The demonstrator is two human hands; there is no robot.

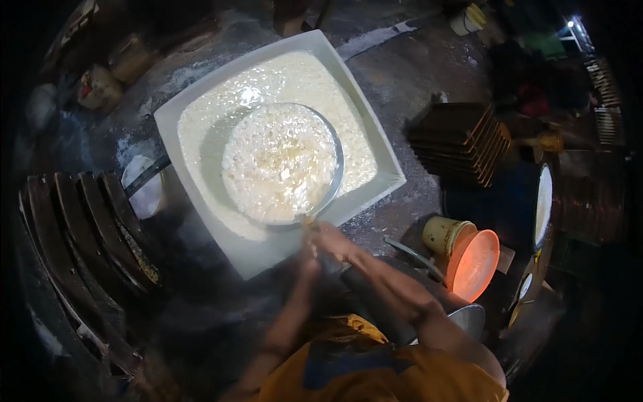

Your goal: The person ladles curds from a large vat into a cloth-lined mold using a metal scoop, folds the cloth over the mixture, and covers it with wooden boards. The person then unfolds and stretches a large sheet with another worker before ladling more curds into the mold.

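A big white square tub [281, 258] holds white, lumpy, wet stuff like curd. Within it sits a large round metal-rimmed pan [338, 157], full of the same wet, lumpy mass [281, 157]. At the pan's near edge, both hands come together around what looks like its short handle [307, 224]. My right hand [335, 242] is closed there, over the tub's near wall. Just beside and below it, my left hand [311, 258] is closed too, slightly blurred. My fingers hide most of the handle.
Right of the tub stand stacked wooden trays [455, 141], a yellowish bucket [442, 234] and an orange basin [475, 264]. Dark curved slats [80, 228] lie at left, near a white round container [144, 187]. Another bucket [467, 21] stands far right on the wet floor.
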